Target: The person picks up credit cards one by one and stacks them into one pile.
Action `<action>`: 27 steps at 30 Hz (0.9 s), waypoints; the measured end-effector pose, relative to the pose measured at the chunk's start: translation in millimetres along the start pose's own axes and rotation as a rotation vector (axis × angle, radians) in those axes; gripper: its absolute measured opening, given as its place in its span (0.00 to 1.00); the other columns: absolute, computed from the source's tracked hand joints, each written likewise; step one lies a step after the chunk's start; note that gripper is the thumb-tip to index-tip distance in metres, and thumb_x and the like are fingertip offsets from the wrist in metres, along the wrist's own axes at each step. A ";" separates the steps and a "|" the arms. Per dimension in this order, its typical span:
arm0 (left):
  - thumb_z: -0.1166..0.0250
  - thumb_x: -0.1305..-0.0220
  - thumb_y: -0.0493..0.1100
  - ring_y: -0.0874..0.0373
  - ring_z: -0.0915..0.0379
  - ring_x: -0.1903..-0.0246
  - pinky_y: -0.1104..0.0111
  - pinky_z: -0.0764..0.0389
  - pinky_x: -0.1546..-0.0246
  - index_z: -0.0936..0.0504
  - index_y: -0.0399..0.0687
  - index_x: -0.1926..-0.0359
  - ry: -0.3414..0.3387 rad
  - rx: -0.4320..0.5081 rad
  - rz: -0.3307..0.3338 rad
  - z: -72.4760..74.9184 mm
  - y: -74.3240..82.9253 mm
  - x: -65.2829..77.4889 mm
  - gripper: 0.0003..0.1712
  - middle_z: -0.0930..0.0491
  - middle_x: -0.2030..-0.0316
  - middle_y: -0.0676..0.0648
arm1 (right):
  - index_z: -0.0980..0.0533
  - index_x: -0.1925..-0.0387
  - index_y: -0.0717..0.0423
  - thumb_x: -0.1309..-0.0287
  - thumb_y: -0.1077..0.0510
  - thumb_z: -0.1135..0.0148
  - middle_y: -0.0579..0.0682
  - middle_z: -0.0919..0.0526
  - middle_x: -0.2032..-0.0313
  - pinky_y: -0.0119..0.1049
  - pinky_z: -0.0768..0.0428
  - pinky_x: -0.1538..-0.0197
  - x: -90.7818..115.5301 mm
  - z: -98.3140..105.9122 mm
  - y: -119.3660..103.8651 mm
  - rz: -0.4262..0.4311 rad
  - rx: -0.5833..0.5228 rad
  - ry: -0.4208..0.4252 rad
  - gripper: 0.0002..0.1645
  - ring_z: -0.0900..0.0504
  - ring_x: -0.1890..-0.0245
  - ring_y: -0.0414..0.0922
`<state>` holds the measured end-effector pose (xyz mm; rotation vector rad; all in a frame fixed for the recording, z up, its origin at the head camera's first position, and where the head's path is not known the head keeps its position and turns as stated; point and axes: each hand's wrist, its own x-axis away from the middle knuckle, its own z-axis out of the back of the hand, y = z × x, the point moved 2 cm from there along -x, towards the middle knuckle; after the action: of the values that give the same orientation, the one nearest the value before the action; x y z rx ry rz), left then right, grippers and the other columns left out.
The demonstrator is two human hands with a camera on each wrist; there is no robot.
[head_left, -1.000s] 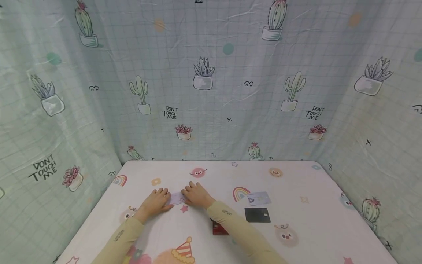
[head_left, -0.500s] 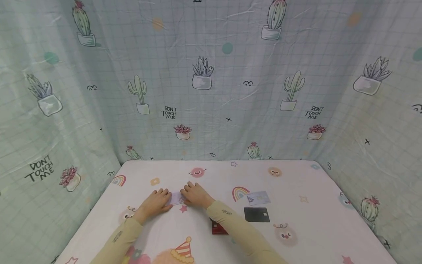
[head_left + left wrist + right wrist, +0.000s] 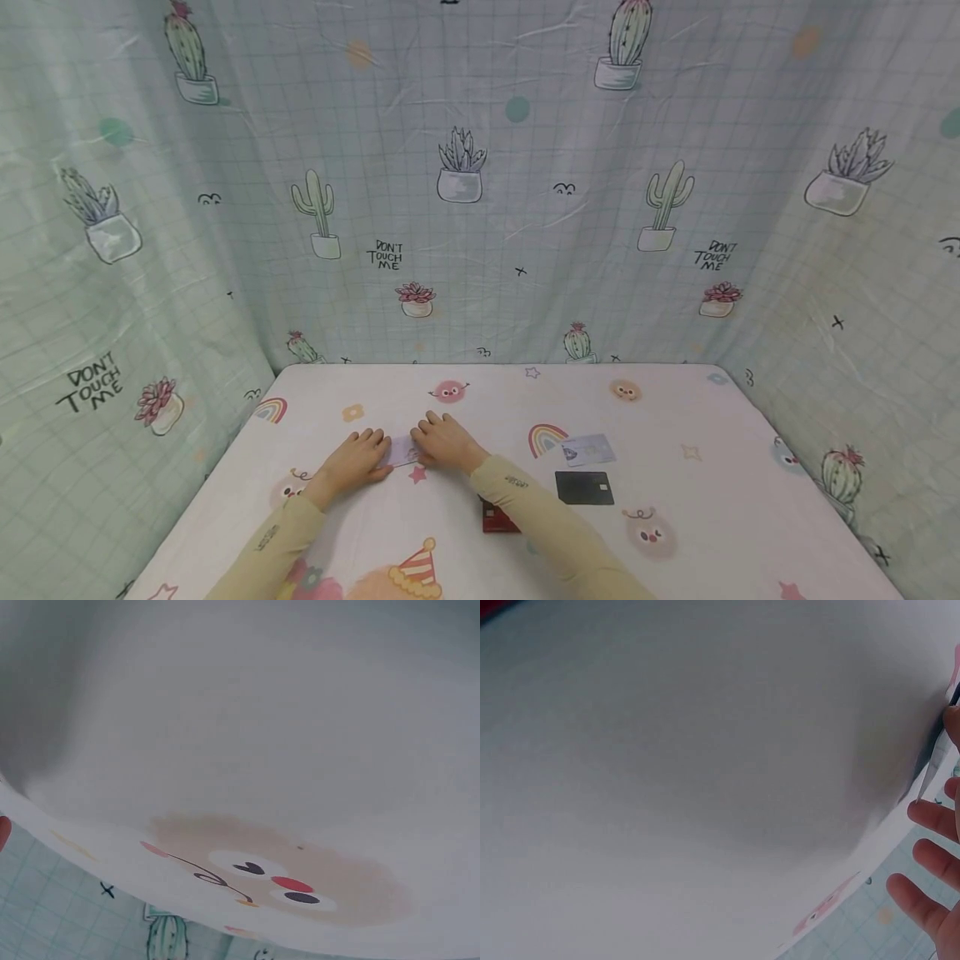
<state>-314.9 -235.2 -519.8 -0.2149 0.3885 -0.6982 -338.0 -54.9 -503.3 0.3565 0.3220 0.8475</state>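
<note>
Pale card (image 3: 402, 451) gripped at both ends, hands at 9 and 3 o'clock

Nearest are the forearms; the left sleeve (image 3: 273, 542) slants in from about 8 o'clock of the card, the right sleeve (image 3: 555, 533) from about 4; a red card (image 3: 498, 518) lies partly hidden by that right sleeve.

Farther in, the left hand (image 3: 358, 456) sits back upward at 9 o'clock, its fingers curled at the card's left end and its thumb along the near corner; this reads as a pinch, though the left wrist view cannot confirm it. The right hand (image 3: 442, 442) sits at 3 o'clock, also back upward; its thumb and forefinger pinch the other end, while the lower fingers stand apart from one another, clear of the card. The card itself is left of the table's (image 3: 720, 533) middle, its printed centre showing between the hands; whether its lower edge touches the cloth, I cannot tell.

Done well, I judge, this hold wants light, equal pressure at both ends; thumbs close to the corners; wrists moving as a pair, since squeezing inward could bow something so thin, and uneven pulling could twist it loose.

Well apart, at 3 o'clock, a black card (image 3: 584, 488) lies flat; just beyond it rests a second light card (image 3: 588, 450); behind everything hangs the cactus-print curtain (image 3: 525, 233).
</note>
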 end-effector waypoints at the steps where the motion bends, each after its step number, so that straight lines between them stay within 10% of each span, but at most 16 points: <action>1: 0.39 0.48 0.56 0.52 0.31 0.65 0.59 0.28 0.66 0.25 0.40 0.61 0.001 -0.006 -0.002 -0.3 -0.1 -0.3 0.24 0.27 0.65 0.45 | 0.32 0.54 0.43 0.46 0.37 0.49 0.39 0.25 0.60 0.31 0.28 0.56 -0.2 0.1 0.3 -0.001 0.001 -0.004 0.22 0.30 0.57 0.38; 27: 0.38 0.50 0.53 0.52 0.31 0.67 0.59 0.28 0.67 0.25 0.40 0.61 0.090 -0.013 -0.021 5.8 2.8 0.0 0.22 0.29 0.67 0.45 | 0.32 0.53 0.43 0.46 0.37 0.49 0.39 0.24 0.59 0.31 0.28 0.56 1.2 2.2 2.2 0.001 -0.025 -0.019 0.23 0.31 0.57 0.38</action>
<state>-310.9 -232.7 -515.4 -0.2005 0.4770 -0.7281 -337.8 -53.0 -500.6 0.3417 0.2934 0.8478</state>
